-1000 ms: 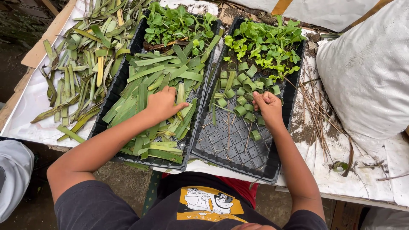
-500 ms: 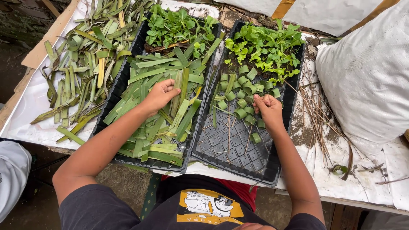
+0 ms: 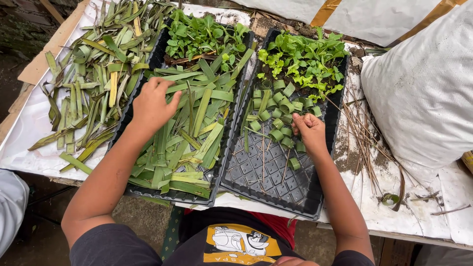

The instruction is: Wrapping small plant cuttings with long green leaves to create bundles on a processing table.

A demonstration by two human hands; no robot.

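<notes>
My left hand [image 3: 153,104] reaches over the left black tray [image 3: 224,162], fingers spread and touching the long green leaf strips [image 3: 197,123] piled in it. My right hand [image 3: 308,130] is closed above the right black tray [image 3: 276,182], fingers curled beside the rolled green leaf rings [image 3: 276,111] set into its cells; whether it holds a ring is hidden. Small green seedlings [image 3: 305,61] fill the far end of the right tray, and more seedlings [image 3: 202,32] fill the far end of the left tray.
A loose heap of cut leaf strips [image 3: 88,83] lies on white sheeting at the left. A large white sack [image 3: 423,93] stands at the right. Dry stalks [image 3: 364,143] and soil are scattered beside the right tray. The table's near edge [image 3: 394,234] is close to my body.
My left hand has slid left and farther away across the leaf strips. My right hand has stayed by the leaf rings, with only slight movement.
</notes>
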